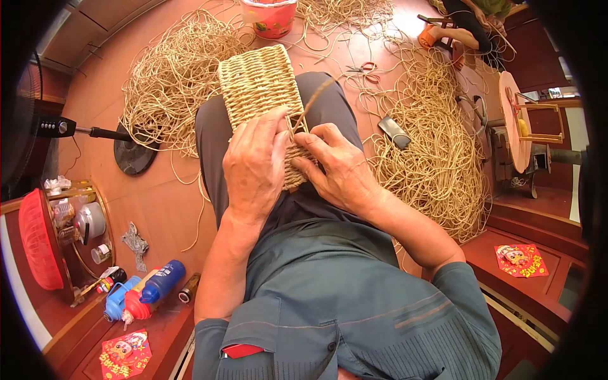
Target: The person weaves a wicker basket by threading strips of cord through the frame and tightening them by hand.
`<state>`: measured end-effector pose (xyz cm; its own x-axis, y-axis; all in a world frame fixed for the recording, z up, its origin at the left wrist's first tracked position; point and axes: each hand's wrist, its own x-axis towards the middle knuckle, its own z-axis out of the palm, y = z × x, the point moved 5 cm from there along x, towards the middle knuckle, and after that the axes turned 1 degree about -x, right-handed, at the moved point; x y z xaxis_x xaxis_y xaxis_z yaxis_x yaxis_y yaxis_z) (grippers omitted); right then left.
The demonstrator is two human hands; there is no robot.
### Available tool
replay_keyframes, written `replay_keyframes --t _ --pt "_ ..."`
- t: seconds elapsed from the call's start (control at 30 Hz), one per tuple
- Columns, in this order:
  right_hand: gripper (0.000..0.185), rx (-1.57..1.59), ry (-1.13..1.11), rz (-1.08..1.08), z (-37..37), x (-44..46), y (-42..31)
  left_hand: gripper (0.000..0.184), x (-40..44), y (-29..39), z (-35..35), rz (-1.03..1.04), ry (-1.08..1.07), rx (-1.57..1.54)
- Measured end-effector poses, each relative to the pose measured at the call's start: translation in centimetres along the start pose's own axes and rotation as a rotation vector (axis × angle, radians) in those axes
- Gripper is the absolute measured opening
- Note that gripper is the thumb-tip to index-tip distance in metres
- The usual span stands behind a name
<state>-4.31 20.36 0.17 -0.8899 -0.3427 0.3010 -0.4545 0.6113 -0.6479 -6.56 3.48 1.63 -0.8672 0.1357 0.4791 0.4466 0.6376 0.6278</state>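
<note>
A rectangular woven straw basket (259,79) rests on my lap, tilted, between and over my knees. My left hand (256,158) lies along its near left part with the fingers bent over the weave. At the near right edge my right hand (332,161) pinches with thumb and forefinger at the rim. A loose brown strand (316,95) rises from the edge between my hands, blurred at its upper end. What my fingertips grip exactly is partly hidden.
Heaps of straw cord (183,76) lie left and right on the floor, with red-handled scissors (367,71) and a dark phone-like object (394,132). A red bucket (275,18) stands ahead, a fan base (134,152) left. Another person sits far right. Bottles (163,282) lie lower left.
</note>
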Motion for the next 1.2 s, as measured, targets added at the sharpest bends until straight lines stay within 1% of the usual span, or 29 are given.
replay_keyframes --t 0.03,0.13,0.2,0.3,0.4,0.5,0.53,0.57,0.63,0.67,0.7,0.73,0.8,0.87,1.0,1.1,1.2 --pt "0.039 0.003 -0.011 0.011 0.0 0.1 0.1 0.043 -0.3 0.1 -0.2 -0.009 0.019 0.027" --pt "0.040 0.029 -0.048 0.054 0.1 0.4 0.3 0.057 -1.3 1.1 0.0 0.134 0.036 0.228" --pt "0.041 0.062 -0.080 0.102 0.2 0.5 0.5 0.061 -1.8 1.0 0.5 0.103 0.026 0.235" --pt "0.043 0.047 -0.012 0.100 0.1 0.1 -0.1 0.066 -2.4 1.2 0.8 0.047 -0.017 0.279" --pt "0.044 0.121 -0.008 0.190 0.5 -0.3 0.1 0.069 -2.6 1.6 1.2 0.031 -0.019 0.318" --pt "0.042 0.102 -0.009 0.165 0.6 0.1 0.5 0.070 -2.5 1.8 1.5 -0.002 -0.035 0.383" --pt "0.041 0.107 -0.044 0.177 0.6 0.3 0.7 0.070 -2.4 2.0 1.7 -0.020 -0.048 0.404" --pt "0.039 0.108 -0.075 0.190 0.6 0.5 0.9 0.068 -2.4 2.1 1.9 -0.013 -0.048 0.387" --pt "0.034 0.117 -0.117 0.224 0.5 1.0 1.2 0.067 -2.4 2.1 2.0 -0.078 -0.082 0.406" --pt "0.035 0.133 -0.149 0.234 0.5 1.2 1.4 0.067 -2.4 2.1 2.2 -0.107 -0.098 0.411" --pt "0.035 0.117 -0.153 0.221 0.3 1.2 1.6 0.067 -2.4 1.8 2.2 -0.110 -0.064 0.344" --pt "0.035 0.099 -0.159 0.207 0.1 1.2 1.7 0.068 -2.5 1.5 2.3 -0.254 -0.139 0.263" --pt "0.035 0.136 -0.201 0.239 0.2 1.2 2.0 0.070 -2.0 1.5 1.9 -0.362 -0.123 0.096" --pt "0.034 0.175 -0.181 0.261 0.3 1.1 2.2 0.067 -1.7 1.3 1.8 -0.332 -0.101 0.046" --pt "0.032 0.208 -0.149 0.284 0.5 0.8 2.0 0.072 -1.5 1.3 1.7 -0.391 -0.133 0.028" --pt "0.031 0.284 -0.193 0.327 0.6 0.9 2.2 0.073 -1.6 1.2 1.8 -0.385 -0.130 0.052" --pt "0.028 0.325 -0.215 0.308 0.6 1.1 2.3 0.072 -1.9 1.1 2.3 -0.363 -0.089 0.098"
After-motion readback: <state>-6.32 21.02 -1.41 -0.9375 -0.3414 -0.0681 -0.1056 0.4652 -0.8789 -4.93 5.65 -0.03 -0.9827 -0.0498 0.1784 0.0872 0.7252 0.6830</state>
